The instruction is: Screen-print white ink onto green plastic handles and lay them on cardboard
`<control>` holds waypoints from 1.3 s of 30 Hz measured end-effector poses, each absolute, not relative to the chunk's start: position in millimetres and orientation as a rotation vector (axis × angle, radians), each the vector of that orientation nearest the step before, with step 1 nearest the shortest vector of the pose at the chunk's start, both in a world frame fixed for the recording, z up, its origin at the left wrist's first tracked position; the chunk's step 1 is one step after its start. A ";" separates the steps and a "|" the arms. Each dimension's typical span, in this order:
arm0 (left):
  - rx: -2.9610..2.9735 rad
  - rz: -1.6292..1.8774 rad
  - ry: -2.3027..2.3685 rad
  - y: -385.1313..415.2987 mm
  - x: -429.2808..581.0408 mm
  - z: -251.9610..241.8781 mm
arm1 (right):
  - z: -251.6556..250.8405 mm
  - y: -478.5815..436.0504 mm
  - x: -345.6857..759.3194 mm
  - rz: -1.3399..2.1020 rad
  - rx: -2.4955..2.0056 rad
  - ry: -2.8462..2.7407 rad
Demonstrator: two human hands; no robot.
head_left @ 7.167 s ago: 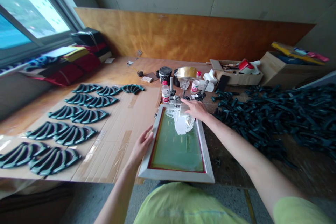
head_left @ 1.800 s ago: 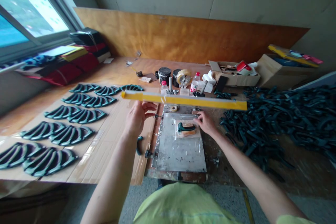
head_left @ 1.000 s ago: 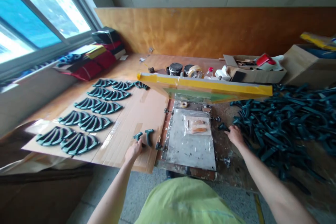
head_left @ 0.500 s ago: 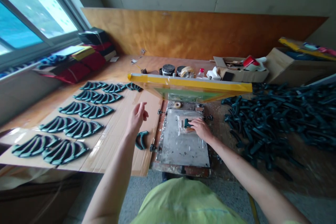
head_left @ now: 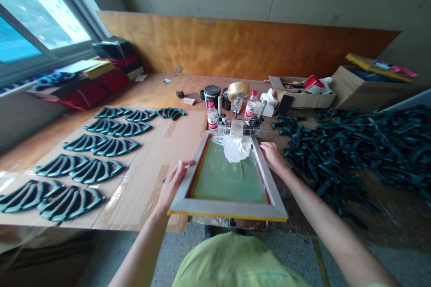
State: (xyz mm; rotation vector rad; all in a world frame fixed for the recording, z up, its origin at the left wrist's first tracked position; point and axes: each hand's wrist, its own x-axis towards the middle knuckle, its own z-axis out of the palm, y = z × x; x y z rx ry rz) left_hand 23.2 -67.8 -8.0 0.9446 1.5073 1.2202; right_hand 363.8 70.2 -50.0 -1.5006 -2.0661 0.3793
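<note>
A screen-printing frame (head_left: 232, 213) with pale metal sides and a green mesh (head_left: 225, 184) lies lowered in front of me. My left hand (head_left: 173, 181) is at its left side, fingers bent against the rim. My right hand (head_left: 272, 157) grips the right side, its fingertips partly hidden by the frame. White paste and a wrapped squeegee (head_left: 237, 145) rest on the mesh's far end, by the metal hinge clamps (head_left: 256, 123). The metal plate and the dark green part that was on it are hidden beneath the frame. A bit of dark green shows behind my left hand.
Rows of dark green curved parts (head_left: 97, 170) lie on cardboard (head_left: 141, 188) at left. A heap of similar parts (head_left: 336, 157) covers the right side. Behind the frame stand a black tub (head_left: 212, 95), red-capped bottles (head_left: 212, 116), tape (head_left: 238, 89) and an open carton (head_left: 306, 98).
The frame has swung down from its raised position and covers the plate. My right hand has left the small green part for the frame's right side; my left hand has come to its left side.
</note>
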 end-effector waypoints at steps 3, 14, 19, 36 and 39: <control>0.842 1.059 1.507 -85.3 22.9 -55.1 | -27.3 101.2 347.3 0.230 -1.369 -2.140; 0.859 1.004 1.527 -82.0 25.5 -108.7 | -29.4 95.1 280.1 0.123 -1.408 -2.715; 0.873 0.994 1.551 -83.1 25.8 -109.5 | -28.0 59.4 314.0 0.226 -1.025 -2.873; 0.777 1.015 1.530 -82.7 28.4 -84.9 | -30.5 61.4 310.8 0.236 -0.985 -2.647; 0.748 0.997 1.510 -80.8 25.6 -60.4 | -10.8 103.4 292.5 0.255 -1.185 -2.553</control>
